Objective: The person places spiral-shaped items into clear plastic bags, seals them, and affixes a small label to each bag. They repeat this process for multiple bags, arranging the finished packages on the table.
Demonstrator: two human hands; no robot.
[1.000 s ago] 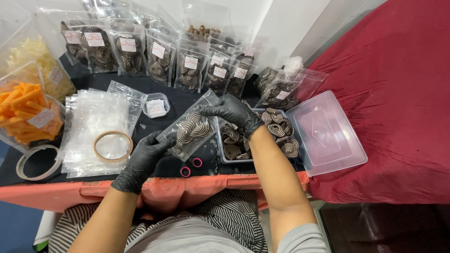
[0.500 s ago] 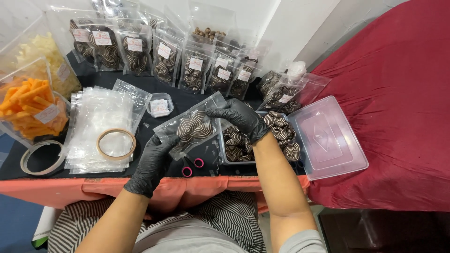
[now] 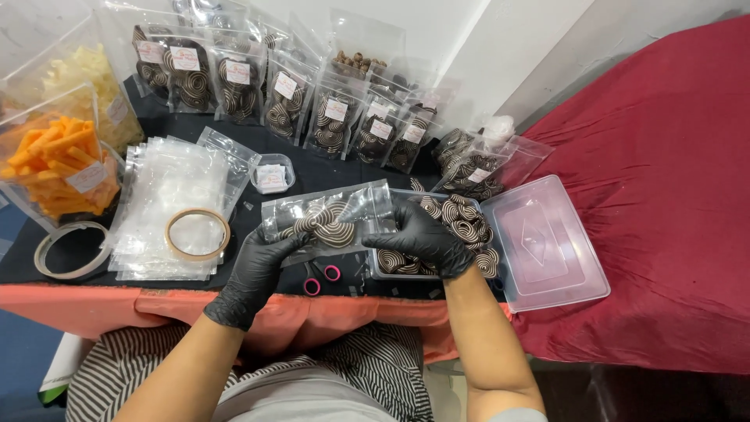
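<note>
Both my hands wear black gloves and hold one clear plastic pouch (image 3: pixel 326 220) level above the table's near edge. Brown-and-cream spiral cookies show through it. My left hand (image 3: pixel 254 273) grips the pouch's left end. My right hand (image 3: pixel 422 238) grips its right end, just above a clear plastic box (image 3: pixel 373 270) full of the same spiral cookies (image 3: pixel 461 219). Under the pouch lie scissors with pink handles (image 3: pixel 320 279).
A stack of empty clear pouches (image 3: pixel 168 207) with a tape roll (image 3: pixel 197 233) on it lies at the left, beside a second tape ring (image 3: pixel 72 250). Filled cookie pouches (image 3: pixel 324 117) line the back. Bags of orange sticks (image 3: pixel 66 164), a box lid (image 3: pixel 543 238), a red cloth (image 3: pixel 664 195).
The pouch has swung from tilted to level and come nearer to me. My right hand slid from the pouch's top to its right end, over the cookie box.
</note>
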